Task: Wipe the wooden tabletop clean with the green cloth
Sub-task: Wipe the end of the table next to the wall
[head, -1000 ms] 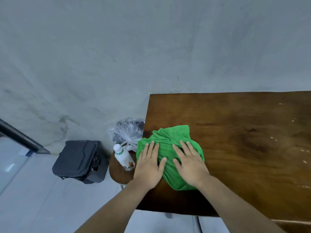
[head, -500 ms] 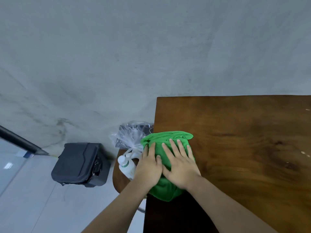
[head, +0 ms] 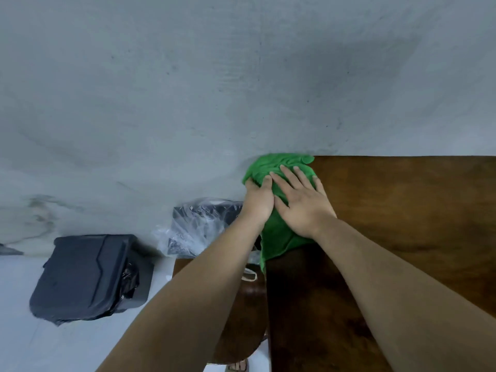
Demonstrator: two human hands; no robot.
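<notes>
Now, green cloth (head: 279,234) under both hands' fingers (head: 291,175)

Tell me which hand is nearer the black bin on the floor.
Left. The left hand presses the green cloth at the tabletop's left edge, bin-side; the right hand lies beside it, farther from the black bin.

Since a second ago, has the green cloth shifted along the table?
Yes. The green cloth has slid away from the person to the far left corner of the wooden tabletop, by the wall, under both the left hand and right hand.
</notes>
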